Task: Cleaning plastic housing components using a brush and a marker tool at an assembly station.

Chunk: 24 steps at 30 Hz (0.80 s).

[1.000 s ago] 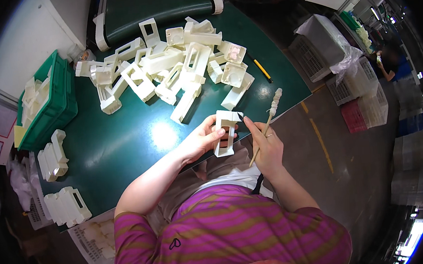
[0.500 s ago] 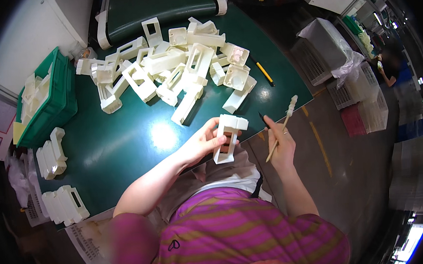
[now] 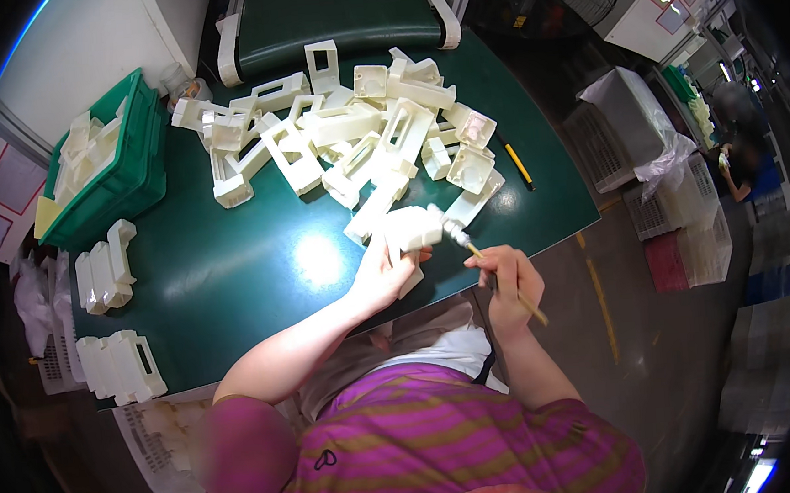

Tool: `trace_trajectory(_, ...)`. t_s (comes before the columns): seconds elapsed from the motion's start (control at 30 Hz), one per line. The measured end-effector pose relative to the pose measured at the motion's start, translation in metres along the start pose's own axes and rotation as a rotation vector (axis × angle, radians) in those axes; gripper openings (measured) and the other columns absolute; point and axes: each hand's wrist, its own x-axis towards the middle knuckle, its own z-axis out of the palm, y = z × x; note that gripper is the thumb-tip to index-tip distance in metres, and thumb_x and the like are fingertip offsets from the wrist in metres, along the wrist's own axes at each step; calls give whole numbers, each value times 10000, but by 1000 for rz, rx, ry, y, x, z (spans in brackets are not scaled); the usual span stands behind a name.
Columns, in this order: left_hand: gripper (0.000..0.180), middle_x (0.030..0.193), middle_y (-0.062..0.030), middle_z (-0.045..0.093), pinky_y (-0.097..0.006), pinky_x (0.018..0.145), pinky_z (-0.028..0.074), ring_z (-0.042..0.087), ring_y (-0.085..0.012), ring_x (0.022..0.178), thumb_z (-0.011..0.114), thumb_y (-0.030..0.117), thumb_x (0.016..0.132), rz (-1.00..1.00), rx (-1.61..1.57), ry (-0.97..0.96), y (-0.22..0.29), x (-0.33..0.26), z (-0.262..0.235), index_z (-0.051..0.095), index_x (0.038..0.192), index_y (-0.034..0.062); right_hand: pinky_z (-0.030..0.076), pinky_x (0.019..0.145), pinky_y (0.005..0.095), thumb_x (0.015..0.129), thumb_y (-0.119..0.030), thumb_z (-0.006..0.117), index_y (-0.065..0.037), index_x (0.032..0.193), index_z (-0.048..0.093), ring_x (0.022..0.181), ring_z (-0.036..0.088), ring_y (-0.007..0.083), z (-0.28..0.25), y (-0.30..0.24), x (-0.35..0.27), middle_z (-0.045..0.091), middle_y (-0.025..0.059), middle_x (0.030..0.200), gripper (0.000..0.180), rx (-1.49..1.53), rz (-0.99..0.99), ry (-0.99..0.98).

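Note:
My left hand (image 3: 379, 277) grips a white plastic housing (image 3: 417, 229) just in front of the near parts of the pile. In my right hand (image 3: 515, 286) is a thin wooden stick (image 3: 535, 310) with a white wrapped tip (image 3: 456, 233), like a swab. That tip lies against or very close to the right end of the housing; contact is hard to tell. A small dark tool (image 3: 492, 281) shows between the right fingers, mostly hidden. Beyond both hands, a loose heap of similar white housings (image 3: 341, 127) covers the green table (image 3: 235, 322).
A green crate (image 3: 147, 168) of white parts stands at the far left. Two rows of housings (image 3: 104, 278) line the left edge. A yellow-black pen-like tool (image 3: 519, 166) lies right of the heap. A conveyor belt (image 3: 338, 17) adjoins the back; plastic baskets (image 3: 677, 218) stand at right.
The housing has been turned so that its open, brown-lined side no longer shows. My right hand has swung the stick round, bringing its white tip left to the housing.

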Motion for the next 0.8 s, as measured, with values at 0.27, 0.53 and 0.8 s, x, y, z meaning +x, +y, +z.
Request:
trace_trajectory(0.27,477,1070,-113,485,-301,858,403,517,-186,961,456,-19,747,31,676,93,3,9,-8,322,1204,5,377,534,198,938,-185,374,-8,765,550,591,460,81,6,-10,-4,624,147,833,304,52,-262,-138)
trace_trajectory(0.53,503,1118,-84,467,-319,895,376,468,-178,1057,472,9,727,126,30,58,-11,3,-7,338,1210,44,304,447,184,912,-134,366,-11,742,534,518,448,93,-8,11,19,605,139,705,269,343,227,86)
trace_trajectory(0.8,354,996,-67,523,-292,865,384,494,-163,977,507,62,739,53,521,160,2,6,-12,443,1087,60,337,405,228,912,-210,409,-34,600,481,431,457,168,-15,7,28,569,175,628,366,567,539,-98)
